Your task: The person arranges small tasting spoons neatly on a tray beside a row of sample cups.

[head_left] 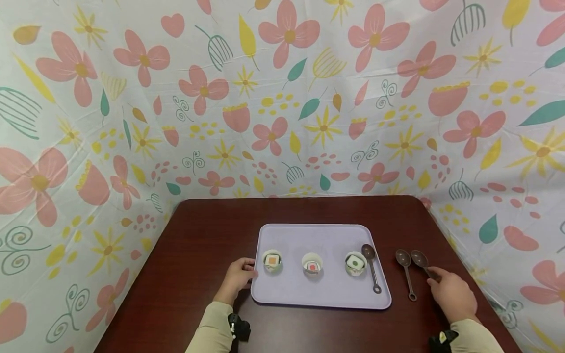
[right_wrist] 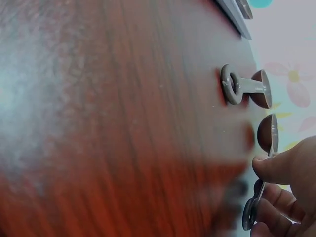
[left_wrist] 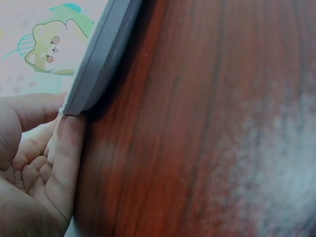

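My left hand (head_left: 238, 279) pinches the left rim of a lavender tray (head_left: 326, 299) between thumb and fingers; the left wrist view shows the grip at the tray's edge (left_wrist: 94, 74). Three small round cups stand in a row on the tray: a left cup (head_left: 271, 268), a middle cup (head_left: 312, 273) and a right cup (head_left: 355, 270), each with a small picture-topped piece inside. A brown spoon (head_left: 372, 267) lies beside the right cup. Right of the tray, my right hand (head_left: 452, 294) pinches the handle of a second brown spoon (right_wrist: 266, 133), bowl pointing away.
A third brown spoon (head_left: 406, 272) lies on the dark wooden table (head_left: 212, 220) between the tray and my right hand. Floral cloth (head_left: 273, 98) hangs behind the table and along both sides. The table's right edge runs close to my right hand.
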`<action>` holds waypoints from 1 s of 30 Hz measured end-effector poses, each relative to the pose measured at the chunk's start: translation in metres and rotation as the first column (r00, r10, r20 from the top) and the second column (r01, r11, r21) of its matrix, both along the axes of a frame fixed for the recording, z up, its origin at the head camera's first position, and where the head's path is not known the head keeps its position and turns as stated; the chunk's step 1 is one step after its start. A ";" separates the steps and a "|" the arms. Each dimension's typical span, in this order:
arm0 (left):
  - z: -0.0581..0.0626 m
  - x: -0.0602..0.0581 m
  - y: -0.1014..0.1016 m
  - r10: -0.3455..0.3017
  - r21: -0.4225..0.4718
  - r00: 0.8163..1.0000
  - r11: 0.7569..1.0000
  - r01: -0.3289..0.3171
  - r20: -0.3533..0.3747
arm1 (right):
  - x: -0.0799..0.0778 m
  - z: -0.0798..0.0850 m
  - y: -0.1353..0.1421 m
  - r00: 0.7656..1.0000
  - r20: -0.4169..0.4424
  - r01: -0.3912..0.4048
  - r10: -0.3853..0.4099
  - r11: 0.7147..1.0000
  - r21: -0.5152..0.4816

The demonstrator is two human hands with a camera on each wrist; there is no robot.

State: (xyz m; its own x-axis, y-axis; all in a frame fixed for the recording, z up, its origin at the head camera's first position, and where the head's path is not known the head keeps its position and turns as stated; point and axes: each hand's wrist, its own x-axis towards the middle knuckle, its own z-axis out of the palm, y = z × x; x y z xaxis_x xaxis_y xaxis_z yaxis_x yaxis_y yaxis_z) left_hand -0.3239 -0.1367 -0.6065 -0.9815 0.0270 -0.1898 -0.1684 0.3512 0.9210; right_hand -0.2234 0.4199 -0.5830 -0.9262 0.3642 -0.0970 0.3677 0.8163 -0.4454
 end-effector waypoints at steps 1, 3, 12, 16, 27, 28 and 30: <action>0.000 0.000 0.000 0.000 0.002 1.000 1.000 0.000 0.000 | 0.000 0.001 0.000 1.000 -0.004 -0.004 0.004 1.000 -0.003; 0.000 0.000 -0.001 0.001 0.005 1.000 1.000 -0.001 -0.001 | 0.000 0.002 -0.001 1.000 -0.017 -0.014 0.014 1.000 -0.006; -0.001 -0.001 -0.002 0.015 0.003 1.000 1.000 -0.015 0.005 | -0.004 0.015 -0.009 0.996 -0.075 -0.050 0.050 0.999 0.012; -0.001 0.000 -0.002 0.012 -0.007 1.000 1.000 -0.012 0.004 | -0.005 0.021 -0.016 0.990 -0.118 -0.075 0.079 0.996 0.039; -0.002 -0.001 -0.001 0.010 -0.011 1.000 1.000 -0.010 -0.001 | -0.010 0.033 -0.039 0.948 -0.271 -0.144 0.166 0.985 0.097; -0.001 -0.001 0.000 0.011 -0.009 1.000 1.000 -0.011 -0.002 | -0.011 0.033 -0.042 0.944 -0.285 -0.146 0.169 0.984 0.099; -0.002 -0.001 0.000 0.011 -0.006 1.000 1.000 -0.011 -0.005 | -0.012 0.034 -0.047 0.935 -0.309 -0.151 0.177 0.983 0.106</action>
